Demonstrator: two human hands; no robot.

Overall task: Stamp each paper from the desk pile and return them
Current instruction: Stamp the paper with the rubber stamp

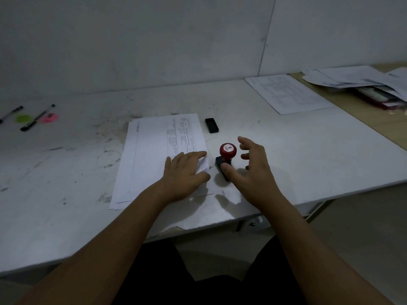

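From your head camera, your left hand [187, 172] lies on the stack of papers [152, 159] in the middle of the white desk [308, 155]. Its fingers are straight and close together, pressing on the top sheet, whose near right corner curls up between your forefinger and thumb. Just beside the stack's right edge the stamp [227, 151] stands upright on the desk, its red knob marked "TOP" above a black base. Your right hand [253, 170] is cupped round it with the fingers spread and curved, clear of the knob, while the thumb tip touches the black base. A small black block [211, 125] lies beyond the stamp, near the stack's far right corner. At the far left lie two pens [37, 117], a green disc [23, 118] and a pink disc [49, 118]. Far to the right a single printed sheet [288, 93] lies on the desk, and beyond it a loose heap of papers [352, 79] rests on a wooden surface [343, 102].
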